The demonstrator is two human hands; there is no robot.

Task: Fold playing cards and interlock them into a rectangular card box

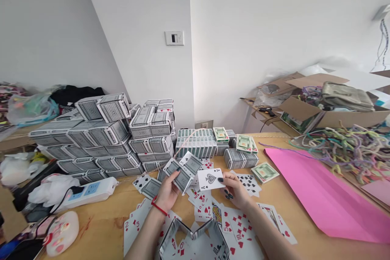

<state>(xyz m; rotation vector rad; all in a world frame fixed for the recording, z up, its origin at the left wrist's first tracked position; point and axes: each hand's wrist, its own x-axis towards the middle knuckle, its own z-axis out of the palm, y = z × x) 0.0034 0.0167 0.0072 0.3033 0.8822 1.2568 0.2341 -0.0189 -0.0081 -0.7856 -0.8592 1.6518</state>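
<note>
My left hand, with a red cord at the wrist, grips some joined playing cards, their grey patterned backs toward me and a 3 and a 5 showing at the edges. My right hand, its nails dark, pinches an ace of spades by its right edge, face up, close beside the joined cards. Below my hands stands a notched, heart-like frame of folded cards, cut off by the bottom edge. Loose face-up cards lie scattered around it on the wooden table.
Stacked blocks of cards rise at the back left. Green card boxes sit at centre right, beside a pink sheet. A power strip lies left. Tangled yarn and an open carton are at right.
</note>
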